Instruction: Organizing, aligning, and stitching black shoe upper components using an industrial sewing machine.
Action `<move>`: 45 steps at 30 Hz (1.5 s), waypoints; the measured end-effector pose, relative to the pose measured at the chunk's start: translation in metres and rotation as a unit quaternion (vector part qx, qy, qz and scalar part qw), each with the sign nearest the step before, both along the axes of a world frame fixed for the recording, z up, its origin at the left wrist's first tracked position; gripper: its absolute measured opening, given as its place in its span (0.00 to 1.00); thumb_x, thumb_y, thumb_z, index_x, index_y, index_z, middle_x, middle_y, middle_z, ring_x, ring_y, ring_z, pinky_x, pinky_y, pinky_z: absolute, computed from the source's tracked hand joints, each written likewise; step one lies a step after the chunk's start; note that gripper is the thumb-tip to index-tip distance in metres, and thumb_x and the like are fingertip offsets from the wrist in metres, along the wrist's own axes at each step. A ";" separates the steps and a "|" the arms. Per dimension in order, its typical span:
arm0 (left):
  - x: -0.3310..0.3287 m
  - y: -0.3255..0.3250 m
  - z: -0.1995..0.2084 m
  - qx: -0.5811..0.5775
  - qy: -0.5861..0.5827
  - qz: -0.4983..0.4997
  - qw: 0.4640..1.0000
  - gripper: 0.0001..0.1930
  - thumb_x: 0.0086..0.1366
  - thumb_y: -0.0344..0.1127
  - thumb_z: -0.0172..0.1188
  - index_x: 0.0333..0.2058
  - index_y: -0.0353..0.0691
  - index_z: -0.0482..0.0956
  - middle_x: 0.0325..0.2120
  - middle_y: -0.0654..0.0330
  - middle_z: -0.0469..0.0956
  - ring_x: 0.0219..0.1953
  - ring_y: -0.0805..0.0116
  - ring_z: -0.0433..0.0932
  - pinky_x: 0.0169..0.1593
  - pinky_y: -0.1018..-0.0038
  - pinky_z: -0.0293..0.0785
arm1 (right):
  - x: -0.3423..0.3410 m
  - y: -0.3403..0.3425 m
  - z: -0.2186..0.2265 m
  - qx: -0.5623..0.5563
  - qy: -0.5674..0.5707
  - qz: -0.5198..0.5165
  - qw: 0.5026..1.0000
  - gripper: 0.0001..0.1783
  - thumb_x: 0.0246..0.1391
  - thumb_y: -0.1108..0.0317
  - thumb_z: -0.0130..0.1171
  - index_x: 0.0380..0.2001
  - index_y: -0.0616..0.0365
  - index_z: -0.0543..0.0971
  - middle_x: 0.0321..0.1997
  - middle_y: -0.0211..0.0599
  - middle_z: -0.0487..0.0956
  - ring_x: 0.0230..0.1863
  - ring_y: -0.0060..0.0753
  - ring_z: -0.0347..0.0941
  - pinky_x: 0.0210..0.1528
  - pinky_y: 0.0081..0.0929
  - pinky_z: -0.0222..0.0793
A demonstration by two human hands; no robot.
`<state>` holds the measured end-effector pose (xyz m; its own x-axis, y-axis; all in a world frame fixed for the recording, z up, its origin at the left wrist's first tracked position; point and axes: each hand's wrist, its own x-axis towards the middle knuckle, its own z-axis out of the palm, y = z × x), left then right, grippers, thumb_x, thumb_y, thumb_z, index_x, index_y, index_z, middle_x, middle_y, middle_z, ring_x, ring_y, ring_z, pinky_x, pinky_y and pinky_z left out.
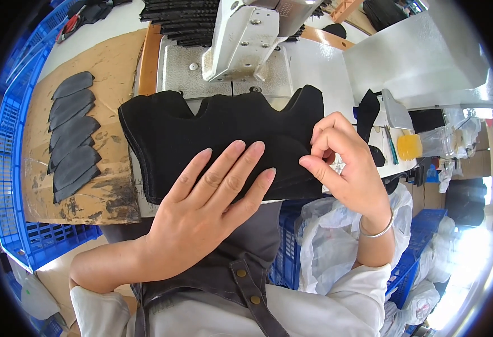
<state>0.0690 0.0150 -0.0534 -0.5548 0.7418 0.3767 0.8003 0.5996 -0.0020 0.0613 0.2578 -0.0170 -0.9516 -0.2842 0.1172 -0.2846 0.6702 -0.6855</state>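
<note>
Far L, 1 blue crate [6, 168]; next, cardboard [114, 63] w/ dark grey pieces [73, 143] in a col. L hand [204, 208] lies flat, digits extended, on black fabric [224, 124], just before the white machine [241, 42]. R hand [347, 168] curled at fabric's R side, can't tell if pinching. Further R, bottle w/ yellow end [409, 147].
</note>
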 end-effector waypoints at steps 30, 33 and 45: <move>-0.049 -0.117 0.098 0.133 0.200 0.235 0.942 0.22 0.55 0.18 0.49 0.49 0.36 0.76 0.45 0.51 0.78 0.47 0.53 0.78 0.52 0.67 0.72 | 0.021 -0.032 -0.001 0.186 0.398 0.075 0.895 0.20 0.51 0.66 0.59 0.46 0.66 0.74 0.52 0.51 0.75 0.54 0.49 0.72 0.51 0.39 0.72; -0.104 -0.131 0.107 0.114 0.324 0.262 0.902 0.23 0.53 0.20 0.55 0.50 0.43 0.76 0.45 0.57 0.78 0.46 0.61 0.78 0.47 0.70 0.76 | 0.025 -0.039 -0.018 0.212 0.292 0.100 0.927 0.31 0.44 0.65 0.62 0.54 0.64 0.71 0.61 0.48 0.69 0.63 0.50 0.63 0.61 0.47 0.60; -0.209 -0.029 0.093 0.078 0.179 -0.022 0.980 0.18 0.62 0.43 0.55 0.48 0.41 0.73 0.36 0.52 0.79 0.42 0.51 0.77 0.45 0.61 0.72 | 0.024 -0.052 -0.027 0.199 0.247 0.085 0.944 0.26 0.53 0.64 0.57 0.55 0.61 0.72 0.62 0.45 0.68 0.64 0.49 0.62 0.65 0.48 0.51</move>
